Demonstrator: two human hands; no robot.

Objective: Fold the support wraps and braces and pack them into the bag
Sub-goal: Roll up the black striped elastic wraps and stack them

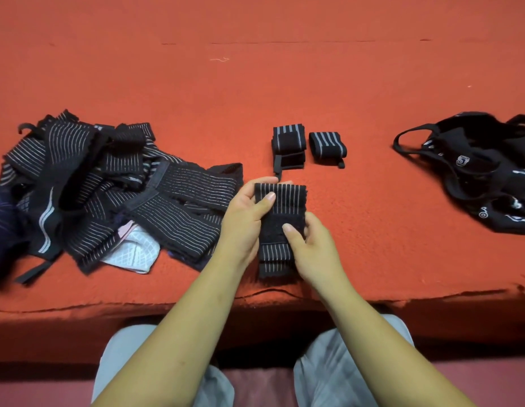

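Mid-fold: striped wrap [281, 207] held in both grips near counter [372, 230] front edge.
Left grip [245, 220] curled round upper edge, thumb on top; right grip [309, 251] pinching the middle fold. Risk: elastic layers springing open if thumb pressure eases, since lower layers sit stepped. Bag [475, 171] well apart at right, mouth hard to make out. Unfolded pile [108, 186] cut off at left. Fingers behind wrap hidden.

Soft, even indoor light, moderately bright. Dark shadow band under the table [255, 83] edge, lower frame. Wide-angle curving at the edges; the bag [484, 177], far right, looks slightly smeared.
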